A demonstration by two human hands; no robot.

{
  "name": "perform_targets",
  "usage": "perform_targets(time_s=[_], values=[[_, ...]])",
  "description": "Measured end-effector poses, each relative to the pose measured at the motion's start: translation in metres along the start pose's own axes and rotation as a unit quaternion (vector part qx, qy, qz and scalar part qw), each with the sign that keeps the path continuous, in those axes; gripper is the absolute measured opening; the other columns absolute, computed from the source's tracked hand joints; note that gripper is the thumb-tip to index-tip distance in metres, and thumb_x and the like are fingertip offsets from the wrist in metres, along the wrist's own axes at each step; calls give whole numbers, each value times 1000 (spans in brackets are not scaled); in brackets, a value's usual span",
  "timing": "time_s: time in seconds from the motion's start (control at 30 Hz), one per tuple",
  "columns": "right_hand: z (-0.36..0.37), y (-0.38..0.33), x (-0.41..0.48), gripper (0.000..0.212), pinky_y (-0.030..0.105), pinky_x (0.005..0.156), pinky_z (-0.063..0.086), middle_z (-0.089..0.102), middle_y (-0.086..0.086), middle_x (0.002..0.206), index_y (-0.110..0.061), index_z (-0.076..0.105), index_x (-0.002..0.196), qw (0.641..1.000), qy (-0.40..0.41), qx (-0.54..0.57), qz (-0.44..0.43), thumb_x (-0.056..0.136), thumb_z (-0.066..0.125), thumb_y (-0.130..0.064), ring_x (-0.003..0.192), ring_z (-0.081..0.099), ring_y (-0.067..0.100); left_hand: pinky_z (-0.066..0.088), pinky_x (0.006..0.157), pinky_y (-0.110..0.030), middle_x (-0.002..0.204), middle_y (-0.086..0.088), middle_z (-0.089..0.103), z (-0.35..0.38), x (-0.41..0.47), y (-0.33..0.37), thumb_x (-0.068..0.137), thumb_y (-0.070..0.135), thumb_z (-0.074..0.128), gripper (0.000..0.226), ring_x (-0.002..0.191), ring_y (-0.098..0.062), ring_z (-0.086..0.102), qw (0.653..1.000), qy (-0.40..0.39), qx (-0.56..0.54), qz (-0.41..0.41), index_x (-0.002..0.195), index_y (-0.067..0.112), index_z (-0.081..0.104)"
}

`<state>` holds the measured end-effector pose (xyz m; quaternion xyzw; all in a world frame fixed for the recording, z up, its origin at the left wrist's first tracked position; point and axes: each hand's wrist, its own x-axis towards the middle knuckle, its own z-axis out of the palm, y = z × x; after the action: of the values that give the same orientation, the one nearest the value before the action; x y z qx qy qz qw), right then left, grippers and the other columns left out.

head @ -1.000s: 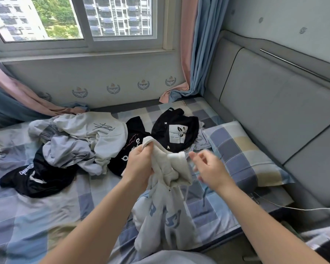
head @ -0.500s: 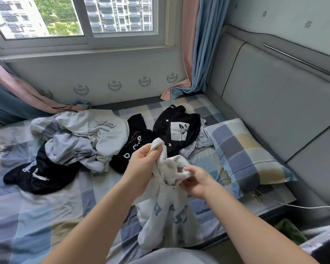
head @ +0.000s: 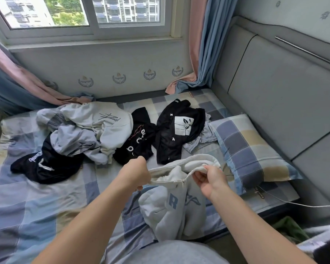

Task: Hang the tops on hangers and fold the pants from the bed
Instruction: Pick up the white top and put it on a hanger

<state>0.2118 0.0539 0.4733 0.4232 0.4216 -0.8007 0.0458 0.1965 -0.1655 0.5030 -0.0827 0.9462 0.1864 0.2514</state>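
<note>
While I look down through the head camera, my left hand [head: 135,173] grips one end of the upper edge of a white sweatshirt [head: 171,210], fingers curled round the cloth. My right hand [head: 210,180] pinches the same edge further along, thumb on top. Both hands are clamped on the fabric, and the edge runs taut between them. The rest of the sweatshirt hangs below my hands in a loose bunch, blue lettering showing, over the near side of the checked bed [head: 36,197].

Beyond my hands lies the pile. A black top with a white square print [head: 179,134] is spread nearest the checked pillow [head: 250,153], and a black top with white letters [head: 139,138] touches it on the left. Further left a white top with a scribbled mark [head: 107,121] overlaps a crumpled grey garment [head: 72,140], and black drawstring shorts [head: 46,166] poke out beneath that heap, at the pile's left end. A thin white cable [head: 293,203] trails across the bed's right corner, below the grey padded headboard [head: 284,92].
</note>
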Motion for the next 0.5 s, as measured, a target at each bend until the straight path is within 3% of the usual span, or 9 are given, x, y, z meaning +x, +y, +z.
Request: perform_targets(time_s=[0.07,0.13,0.2,0.3,0.37,0.5], values=[[0,6,1,26,27,48,55,56,12,73,-11,52,124,1000,3,-10,-4,103,41,-1,38,56,13,61,54,-34,79,-9,65,1,2,4,87,4,47,6,53,-21,69,999,28,37,8,87,10,46],[-1,12,1,30,32,56,57,58,13,80,-9,50,131,1000,-1,-17,-11,103,42,-1,51,58,18,56,55,-31,80,-8,65,1,7,3,86,3,43,10,59,-22,69,997,54,48,27,90,10,49],[-3,16,-1,32,37,64,56,60,14,88,-12,49,130,1000,-2,-23,-20,102,43,0,61,59,22,51,53,-29,92,-9,65,1,11,2,90,9,49,17,70,-23,68,995,49,-31,82,106,14,51],[-1,19,-2,29,36,62,57,63,15,93,-15,50,125,999,0,-27,-30,101,44,0,65,60,24,39,42,-19,86,-9,69,3,9,6,91,16,58,28,59,-13,63,966,-7,-214,147,117,24,50],[2,20,-1,26,36,61,57,63,16,92,-16,50,121,999,2,-27,-34,101,44,0,65,61,24,39,44,-23,79,-5,64,5,10,9,90,9,55,32,54,-11,53,971,14,-175,165,118,23,48],[3,22,-1,27,38,66,57,64,18,99,-17,49,121,999,1,-18,-32,101,44,1,72,63,26,38,53,-33,87,-9,55,-1,12,10,87,-1,43,22,69,-27,54,980,159,26,120,104,12,48]])
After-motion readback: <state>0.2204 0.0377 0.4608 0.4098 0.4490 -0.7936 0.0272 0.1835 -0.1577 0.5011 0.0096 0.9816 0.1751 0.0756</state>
